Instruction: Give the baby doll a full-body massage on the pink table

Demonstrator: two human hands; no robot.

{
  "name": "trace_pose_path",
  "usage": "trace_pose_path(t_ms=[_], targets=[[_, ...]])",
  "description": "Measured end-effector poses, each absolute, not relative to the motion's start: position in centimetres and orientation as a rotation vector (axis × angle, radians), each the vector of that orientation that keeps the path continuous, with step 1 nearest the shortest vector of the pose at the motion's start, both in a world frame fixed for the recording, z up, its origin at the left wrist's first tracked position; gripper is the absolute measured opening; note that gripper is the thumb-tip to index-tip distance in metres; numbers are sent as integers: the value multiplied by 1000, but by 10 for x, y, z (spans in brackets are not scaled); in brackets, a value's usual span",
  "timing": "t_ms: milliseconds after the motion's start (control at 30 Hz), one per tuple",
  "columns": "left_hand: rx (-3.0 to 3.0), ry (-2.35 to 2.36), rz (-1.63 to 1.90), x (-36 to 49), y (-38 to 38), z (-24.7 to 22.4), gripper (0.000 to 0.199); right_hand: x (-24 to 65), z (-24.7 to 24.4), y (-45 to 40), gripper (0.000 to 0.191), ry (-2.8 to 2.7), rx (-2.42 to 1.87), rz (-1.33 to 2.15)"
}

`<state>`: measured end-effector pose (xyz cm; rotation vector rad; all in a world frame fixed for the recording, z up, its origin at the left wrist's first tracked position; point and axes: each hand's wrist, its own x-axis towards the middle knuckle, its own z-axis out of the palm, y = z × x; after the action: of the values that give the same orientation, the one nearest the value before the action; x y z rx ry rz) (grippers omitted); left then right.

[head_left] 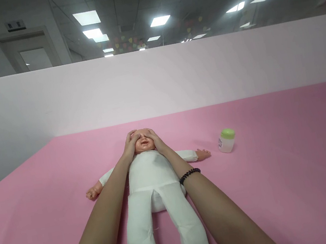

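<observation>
A baby doll (153,172) with a white cloth body lies on its back, its head away from me and its arms spread to the sides. My left hand (130,143) cups one side of the doll's head, with the thumb over the eye area. On the other side, my right hand (156,140) is wrapped round the head in the same way, so the eyes are covered. The doll's mouth and chin show between my hands. A black coiled band (189,174) circles my right wrist.
A small clear jar with a green lid (227,140) stands to the right, beyond the doll's hand. The doll rests on a pink surface (284,168). Behind it runs a low white wall (156,81), with a door (33,54) beyond at left.
</observation>
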<state>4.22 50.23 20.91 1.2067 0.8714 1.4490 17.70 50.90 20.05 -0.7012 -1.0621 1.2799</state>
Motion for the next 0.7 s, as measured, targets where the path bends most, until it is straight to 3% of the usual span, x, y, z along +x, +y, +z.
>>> trace_pose_path(t_ms=[267,700], targets=[[1182,895,1465,44,503,210,40,176,202,510,43,-1010,-674,1313],[1227,843,1445,42,498,211,56,179,200,507,46,-1089,-743,1272]])
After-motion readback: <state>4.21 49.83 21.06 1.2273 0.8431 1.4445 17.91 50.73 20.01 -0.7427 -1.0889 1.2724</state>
